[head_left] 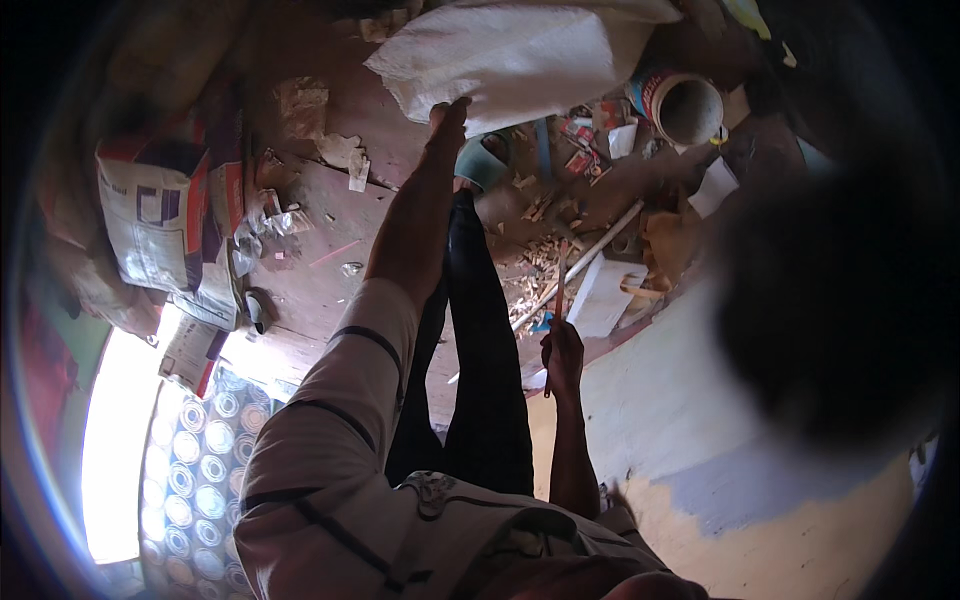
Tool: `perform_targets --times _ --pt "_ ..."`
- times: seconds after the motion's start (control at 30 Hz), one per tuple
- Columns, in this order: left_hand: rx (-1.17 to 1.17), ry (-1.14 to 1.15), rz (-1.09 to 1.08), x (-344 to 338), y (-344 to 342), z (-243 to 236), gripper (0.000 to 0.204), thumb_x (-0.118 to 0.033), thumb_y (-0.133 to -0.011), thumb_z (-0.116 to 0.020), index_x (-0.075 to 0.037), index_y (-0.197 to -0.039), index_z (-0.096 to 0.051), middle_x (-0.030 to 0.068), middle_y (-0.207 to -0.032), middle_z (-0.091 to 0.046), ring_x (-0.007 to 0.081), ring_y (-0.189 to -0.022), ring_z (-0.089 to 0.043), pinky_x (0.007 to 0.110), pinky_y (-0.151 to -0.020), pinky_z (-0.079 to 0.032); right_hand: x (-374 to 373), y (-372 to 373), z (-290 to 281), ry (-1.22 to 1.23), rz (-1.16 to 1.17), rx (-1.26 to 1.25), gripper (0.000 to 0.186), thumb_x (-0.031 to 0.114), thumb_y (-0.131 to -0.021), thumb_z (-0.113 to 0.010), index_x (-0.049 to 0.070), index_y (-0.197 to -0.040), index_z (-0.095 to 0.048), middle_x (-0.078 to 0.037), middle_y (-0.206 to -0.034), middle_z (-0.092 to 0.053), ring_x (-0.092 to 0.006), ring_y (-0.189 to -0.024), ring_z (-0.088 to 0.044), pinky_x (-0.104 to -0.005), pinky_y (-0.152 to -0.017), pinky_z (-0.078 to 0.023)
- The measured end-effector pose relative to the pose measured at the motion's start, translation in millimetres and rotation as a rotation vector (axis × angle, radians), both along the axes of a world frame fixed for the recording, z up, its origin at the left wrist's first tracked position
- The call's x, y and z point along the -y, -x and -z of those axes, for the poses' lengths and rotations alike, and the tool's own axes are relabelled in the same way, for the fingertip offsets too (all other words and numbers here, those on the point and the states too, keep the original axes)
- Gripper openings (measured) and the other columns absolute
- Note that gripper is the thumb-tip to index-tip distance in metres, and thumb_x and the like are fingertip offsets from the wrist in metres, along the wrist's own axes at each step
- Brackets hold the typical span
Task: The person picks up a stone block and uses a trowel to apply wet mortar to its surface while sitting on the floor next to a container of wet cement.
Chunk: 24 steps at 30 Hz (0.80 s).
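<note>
My left hand (450, 117) reaches far forward, its fingers closed on the near edge of a large white woven sack (520, 60). The sack spreads across the top of the view. Lower down on the right, my right hand (563, 357) is wrapped round a thin reddish-brown stick (560, 292), which points forward. Beside the stick lies a longer pale pole (600, 246) on the littered floor. A teal slipper (482, 165) shows near my foot, just below the sack.
At the left stand printed bags (150, 215), stacked by a bright doorway and a patterned curtain (205, 470). An open bucket (690, 110) sits at the far right. Wood chips (540, 265), paper scraps and a white board (602, 295) litter the floor. A dark blur covers the right side.
</note>
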State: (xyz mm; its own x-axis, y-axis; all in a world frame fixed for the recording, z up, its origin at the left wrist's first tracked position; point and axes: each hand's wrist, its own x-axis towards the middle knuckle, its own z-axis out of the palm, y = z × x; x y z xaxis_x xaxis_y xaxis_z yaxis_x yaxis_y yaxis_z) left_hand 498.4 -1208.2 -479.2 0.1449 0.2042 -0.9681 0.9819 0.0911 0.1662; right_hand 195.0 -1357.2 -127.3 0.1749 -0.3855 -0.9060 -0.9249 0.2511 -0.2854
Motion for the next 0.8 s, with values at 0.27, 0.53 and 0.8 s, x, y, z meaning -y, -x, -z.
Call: perform_targets --times 0.27,0.53,0.8 --pt "0.453 -0.355 -0.084 -69.3 -101.5 24.3 0.085 -0.042 -0.068 -0.083 0.004 -0.128 -0.045 0.0211 -0.132 -0.05 0.0307 -0.126 -0.046 0.04 -0.103 -0.039 -4.2 -8.6 22.8 -0.066 -0.003 -0.069 0.021 0.021 -0.101 -0.049 0.004 -0.108 -0.059 0.002 -0.066 -0.05 -0.0034 -0.047 -0.041 -0.0212 -0.04 -0.033" --pt "0.581 -0.202 0.215 -140.5 -168.7 -32.7 0.035 -0.031 -0.077 -0.075 -0.002 -0.094 -0.065 0.0069 -0.086 -0.063 0.0178 -0.078 -0.056 0.038 -0.068 -0.048 -13.4 -52.3 19.6 -0.172 -0.047 0.037 0.021 0.021 -0.101 -0.049 0.004 -0.11 -0.058 0.002 -0.069 -0.052 -0.003 -0.051 -0.043 -0.0214 -0.043 -0.033" --pt "0.823 0.385 0.271 -100.2 -151.9 -157.1 0.019 -0.017 -0.092 -0.058 0.0 -0.099 -0.063 0.0074 -0.094 -0.064 0.0164 -0.079 -0.063 0.032 -0.063 -0.052 -78.3 -191.9 7.6 -0.456 -0.202 0.23 0.032 0.032 -0.099 -0.054 0.003 -0.114 -0.057 -0.002 -0.068 -0.054 -0.0076 -0.052 -0.052 -0.0228 -0.043 -0.037"
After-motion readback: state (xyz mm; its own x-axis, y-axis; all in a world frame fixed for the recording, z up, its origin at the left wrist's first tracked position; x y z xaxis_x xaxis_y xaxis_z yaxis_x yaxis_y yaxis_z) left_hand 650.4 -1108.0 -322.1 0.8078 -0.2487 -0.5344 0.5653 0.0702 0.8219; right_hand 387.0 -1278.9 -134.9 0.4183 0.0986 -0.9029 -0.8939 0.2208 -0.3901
